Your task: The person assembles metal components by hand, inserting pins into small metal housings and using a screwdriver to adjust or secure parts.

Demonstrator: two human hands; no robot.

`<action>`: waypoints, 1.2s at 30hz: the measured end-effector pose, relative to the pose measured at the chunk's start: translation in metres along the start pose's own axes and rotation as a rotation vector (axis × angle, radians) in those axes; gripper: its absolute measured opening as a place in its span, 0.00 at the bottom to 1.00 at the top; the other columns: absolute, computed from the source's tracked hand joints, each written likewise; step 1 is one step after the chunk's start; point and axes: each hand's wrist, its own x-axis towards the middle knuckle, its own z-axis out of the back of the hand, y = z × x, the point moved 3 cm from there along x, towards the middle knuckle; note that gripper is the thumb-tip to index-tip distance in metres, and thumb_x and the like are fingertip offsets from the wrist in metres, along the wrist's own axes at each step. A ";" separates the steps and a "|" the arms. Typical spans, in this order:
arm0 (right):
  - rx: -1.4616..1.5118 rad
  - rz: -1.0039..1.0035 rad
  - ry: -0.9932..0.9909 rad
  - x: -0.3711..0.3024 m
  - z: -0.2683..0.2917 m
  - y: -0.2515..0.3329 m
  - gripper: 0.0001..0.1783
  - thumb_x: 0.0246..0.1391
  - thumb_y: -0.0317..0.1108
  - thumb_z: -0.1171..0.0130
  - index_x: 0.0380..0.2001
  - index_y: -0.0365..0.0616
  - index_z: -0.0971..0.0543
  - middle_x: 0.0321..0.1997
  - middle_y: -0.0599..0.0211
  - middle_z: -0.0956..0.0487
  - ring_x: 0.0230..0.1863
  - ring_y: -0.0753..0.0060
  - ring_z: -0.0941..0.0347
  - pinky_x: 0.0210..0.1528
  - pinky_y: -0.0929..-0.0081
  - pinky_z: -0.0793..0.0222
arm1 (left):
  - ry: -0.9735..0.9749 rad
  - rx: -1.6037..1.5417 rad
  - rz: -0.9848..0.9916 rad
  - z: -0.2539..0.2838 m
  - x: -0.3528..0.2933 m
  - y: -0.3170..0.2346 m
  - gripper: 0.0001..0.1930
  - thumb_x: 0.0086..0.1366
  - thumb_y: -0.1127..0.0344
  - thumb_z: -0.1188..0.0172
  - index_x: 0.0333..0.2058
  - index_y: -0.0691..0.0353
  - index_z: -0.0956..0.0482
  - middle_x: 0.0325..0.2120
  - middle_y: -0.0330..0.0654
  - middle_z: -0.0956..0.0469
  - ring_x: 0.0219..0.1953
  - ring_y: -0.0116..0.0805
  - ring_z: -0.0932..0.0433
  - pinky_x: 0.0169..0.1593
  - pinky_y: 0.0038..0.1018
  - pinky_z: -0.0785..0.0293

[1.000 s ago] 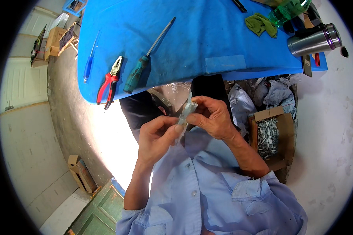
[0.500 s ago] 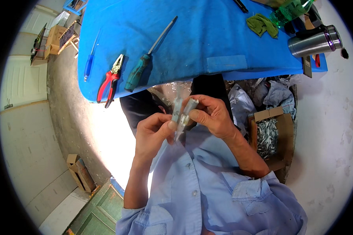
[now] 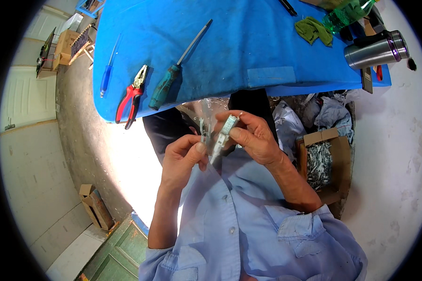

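Left fingers (image 3: 200,147) pinch a thin translucent strip (image 3: 204,134), right fingers (image 3: 239,135) a whitish, blocky, tapering piece (image 3: 223,137).

Glare whites out the floor (image 3: 135,171) left of centre, while fisheye distortion curves the edges.

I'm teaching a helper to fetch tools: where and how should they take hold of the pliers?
Probably by both handles, reaching in from the table's near side. The pliers lie with their handles toward that edge and their metal head pointing away; the handles spread slightly, so one grasp around both should hold well.
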 end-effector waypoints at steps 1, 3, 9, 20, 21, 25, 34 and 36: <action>0.012 -0.007 -0.007 0.000 0.000 0.000 0.27 0.68 0.36 0.43 0.65 0.33 0.31 0.53 0.56 0.19 0.50 0.69 0.20 0.50 0.70 0.21 | 0.001 -0.004 0.006 0.001 0.000 0.000 0.16 0.71 0.57 0.35 0.45 0.67 0.19 0.26 0.41 0.19 0.25 0.27 0.22 0.28 0.23 0.26; 0.036 -0.021 -0.022 -0.001 0.001 -0.001 0.27 0.67 0.35 0.44 0.65 0.33 0.31 0.53 0.56 0.20 0.52 0.66 0.20 0.53 0.68 0.22 | -0.011 0.001 -0.006 0.003 0.001 0.002 0.16 0.70 0.58 0.35 0.45 0.66 0.19 0.28 0.42 0.18 0.26 0.26 0.22 0.29 0.23 0.26; 0.053 -0.009 -0.029 0.000 0.009 -0.006 0.26 0.67 0.33 0.45 0.64 0.32 0.31 0.54 0.53 0.20 0.56 0.61 0.21 0.59 0.62 0.22 | -0.030 -0.006 -0.026 0.010 0.002 0.002 0.14 0.70 0.59 0.34 0.45 0.65 0.19 0.32 0.43 0.17 0.28 0.25 0.22 0.31 0.23 0.26; 0.066 -0.045 -0.153 -0.001 0.011 -0.001 0.22 0.65 0.32 0.48 0.60 0.35 0.26 0.51 0.59 0.18 0.50 0.68 0.19 0.51 0.72 0.22 | -0.043 -0.035 -0.015 0.015 0.001 -0.001 0.16 0.75 0.60 0.43 0.49 0.69 0.19 0.30 0.45 0.17 0.26 0.26 0.22 0.30 0.22 0.26; 0.067 -0.052 -0.162 -0.001 0.012 -0.002 0.23 0.65 0.32 0.48 0.60 0.35 0.26 0.50 0.58 0.18 0.50 0.67 0.19 0.50 0.72 0.23 | -0.038 -0.042 -0.008 0.015 0.001 -0.002 0.17 0.76 0.59 0.43 0.49 0.70 0.19 0.30 0.45 0.17 0.26 0.26 0.22 0.29 0.22 0.26; 0.070 -0.070 -0.188 -0.003 0.013 -0.004 0.22 0.65 0.33 0.48 0.59 0.34 0.25 0.47 0.60 0.18 0.47 0.68 0.19 0.49 0.72 0.23 | -0.042 -0.055 0.026 0.013 0.000 -0.004 0.19 0.76 0.57 0.44 0.49 0.70 0.19 0.29 0.44 0.18 0.25 0.26 0.23 0.29 0.22 0.26; -0.010 -0.057 -0.134 0.009 -0.002 -0.013 0.19 0.66 0.33 0.47 0.54 0.33 0.24 0.34 0.69 0.23 0.32 0.79 0.28 0.37 0.78 0.30 | -0.018 0.127 0.038 0.001 0.000 -0.004 0.19 0.77 0.55 0.46 0.45 0.68 0.18 0.27 0.41 0.19 0.25 0.26 0.24 0.30 0.22 0.27; -0.049 -0.115 -0.140 0.012 -0.008 -0.011 0.18 0.65 0.34 0.45 0.53 0.32 0.23 0.33 0.71 0.23 0.31 0.82 0.29 0.36 0.80 0.31 | 0.021 0.148 0.039 -0.004 0.000 -0.005 0.18 0.77 0.56 0.46 0.44 0.68 0.17 0.27 0.41 0.19 0.25 0.25 0.24 0.31 0.23 0.27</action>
